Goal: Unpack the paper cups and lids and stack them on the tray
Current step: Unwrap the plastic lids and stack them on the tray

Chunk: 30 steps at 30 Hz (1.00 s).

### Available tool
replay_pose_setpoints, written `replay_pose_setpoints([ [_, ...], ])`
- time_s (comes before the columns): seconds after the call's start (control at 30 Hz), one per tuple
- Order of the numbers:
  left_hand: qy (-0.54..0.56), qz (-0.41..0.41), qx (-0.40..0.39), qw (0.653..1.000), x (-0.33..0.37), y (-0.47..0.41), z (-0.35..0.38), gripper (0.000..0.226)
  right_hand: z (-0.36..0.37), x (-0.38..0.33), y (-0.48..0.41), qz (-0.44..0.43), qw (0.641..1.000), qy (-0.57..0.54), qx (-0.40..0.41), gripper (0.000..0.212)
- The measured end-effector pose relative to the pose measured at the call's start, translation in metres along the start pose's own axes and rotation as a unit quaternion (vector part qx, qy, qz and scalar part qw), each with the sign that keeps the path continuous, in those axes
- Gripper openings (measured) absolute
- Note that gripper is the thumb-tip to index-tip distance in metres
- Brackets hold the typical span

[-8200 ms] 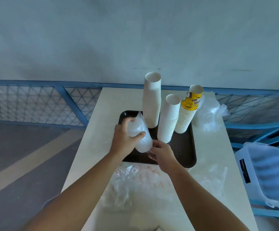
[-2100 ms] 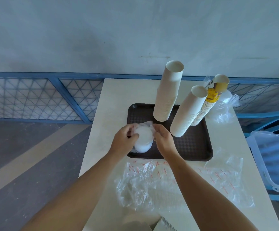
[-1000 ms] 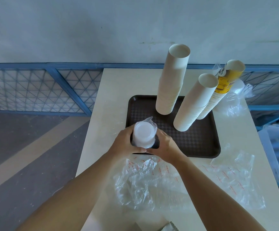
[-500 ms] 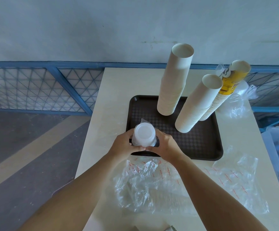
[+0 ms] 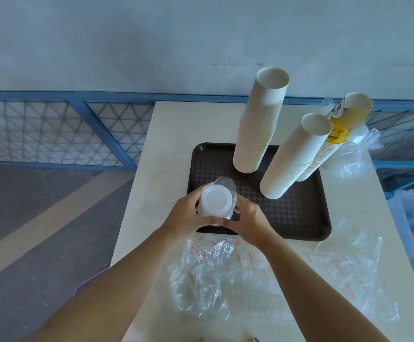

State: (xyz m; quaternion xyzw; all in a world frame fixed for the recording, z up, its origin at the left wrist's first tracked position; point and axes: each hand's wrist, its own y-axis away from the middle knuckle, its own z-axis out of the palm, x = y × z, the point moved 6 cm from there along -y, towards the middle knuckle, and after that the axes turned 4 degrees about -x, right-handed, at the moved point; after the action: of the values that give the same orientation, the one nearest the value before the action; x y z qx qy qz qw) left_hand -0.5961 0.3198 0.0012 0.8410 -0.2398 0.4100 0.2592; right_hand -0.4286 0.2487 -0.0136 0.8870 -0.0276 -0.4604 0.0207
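— White lids: where are they?
— Seen from my head, the stack of lids (image 5: 215,202) stands upright over the near left corner of the brown tray (image 5: 299,213), with clear film clinging to its far side. My left hand (image 5: 185,215) and right hand (image 5: 248,218) both curl round its sides.
— And the cups?
— Three tall stacks of paper cups (image 5: 260,124) are on the tray's far half. Crumpled clear bags (image 5: 225,275) lie on the table (image 5: 176,124) nearer me.

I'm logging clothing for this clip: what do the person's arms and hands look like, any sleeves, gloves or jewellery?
Both forearms are bare up to the frame's edge: no sleeve on the left forearm or the right forearm. The left hand and right hand wear no gloves. No watch, band or ring shows.
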Motion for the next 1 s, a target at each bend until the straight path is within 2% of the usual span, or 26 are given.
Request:
replay_pose_setpoints([
  [0.13, 0.015, -0.02, 0.015, 1.0, -0.004, 0.0, 0.004, 0.089, 0.003, 0.002, 0.0, -0.001, 1.0, 0.022, 0.018, 0.077],
  [0.3, 0.008, -0.048, -0.01, 0.999, -0.014, -0.006, 0.014, 0.092, 0.009, 0.018, -0.001, 0.03, 0.995, 0.09, 0.014, 0.086],
  [0.4, -0.002, -0.064, -0.023, 0.998, -0.017, -0.007, 0.011, 0.089, 0.008, 0.021, -0.001, 0.043, 0.992, 0.119, -0.026, 0.109],
  [0.43, -0.008, -0.06, -0.024, 0.998, -0.017, -0.007, 0.009, 0.092, 0.007, 0.023, 0.001, 0.057, 0.991, 0.112, -0.04, 0.117],
  [0.5, -0.003, -0.043, -0.025, 0.999, -0.016, -0.005, 0.006, 0.113, 0.001, 0.026, 0.008, 0.079, 0.991, 0.094, -0.048, 0.121],
  [0.57, 0.013, -0.044, -0.031, 0.998, -0.017, -0.001, 0.001, 0.134, -0.006, 0.023, 0.016, 0.08, 0.994, 0.065, -0.029, 0.116],
  [0.63, 0.02, -0.041, -0.037, 0.998, -0.017, 0.001, -0.001, 0.14, -0.008, 0.015, 0.018, 0.07, 0.997, 0.038, -0.016, 0.109],
  [0.7, 0.022, -0.043, -0.038, 0.998, -0.016, 0.003, -0.002, 0.131, -0.006, 0.007, 0.015, 0.061, 0.998, 0.033, -0.004, 0.097],
  [0.87, 0.0, -0.024, 0.007, 1.0, -0.008, 0.0, -0.001, 0.089, 0.0, -0.007, 0.005, 0.037, 0.999, 0.022, 0.006, 0.074],
  [1.0, -0.019, -0.028, 0.018, 0.999, -0.013, -0.001, 0.002, 0.088, 0.003, -0.001, 0.003, 0.041, 0.999, 0.034, -0.005, 0.073],
])
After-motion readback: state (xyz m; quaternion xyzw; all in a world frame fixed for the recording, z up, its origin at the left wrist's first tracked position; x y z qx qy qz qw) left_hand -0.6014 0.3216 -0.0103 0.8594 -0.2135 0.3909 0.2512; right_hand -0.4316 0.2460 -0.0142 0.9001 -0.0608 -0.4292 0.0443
